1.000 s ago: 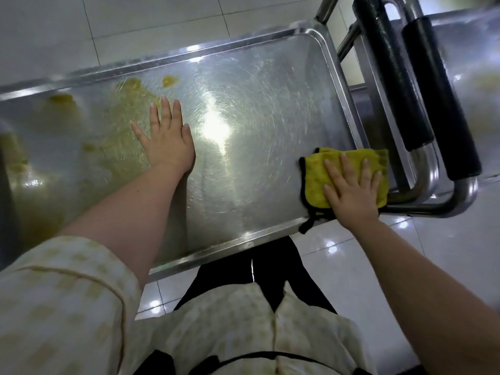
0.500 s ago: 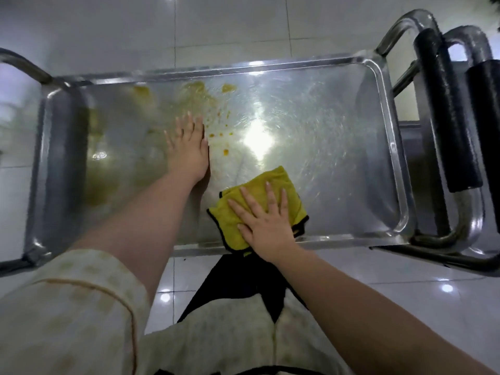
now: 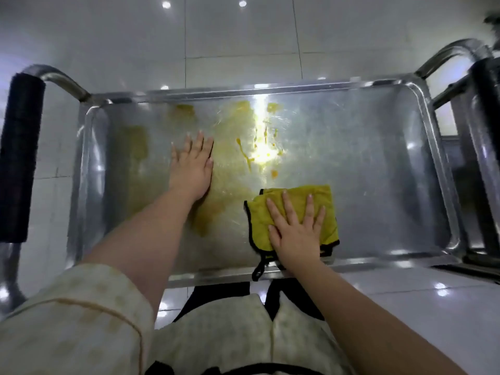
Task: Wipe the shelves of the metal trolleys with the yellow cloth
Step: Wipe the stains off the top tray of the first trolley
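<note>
The top shelf of a metal trolley (image 3: 378,163) fills the middle of the view, shiny and scratched. Yellow-orange smears and drops (image 3: 243,147) cover its left and middle parts. The yellow cloth (image 3: 322,201), folded and edged in black, lies near the shelf's front rim. My right hand (image 3: 296,231) presses flat on the cloth with spread, straight fingers. My left hand (image 3: 192,169) rests flat on the bare shelf to the left of the cloth, among the smears, holding nothing. The cloth's black loop (image 3: 259,269) hangs over the front rim.
A black padded handle (image 3: 19,155) rises at the trolley's left end. A second trolley with a black handle (image 3: 487,109) stands against the right end. White tiled floor (image 3: 243,36) surrounds both. My pale checked shirt fills the bottom of the view.
My right hand has slid the cloth from the shelf's right end to the front middle. My view has swung left, and the left handle has come into sight. My left hand stays planted.
</note>
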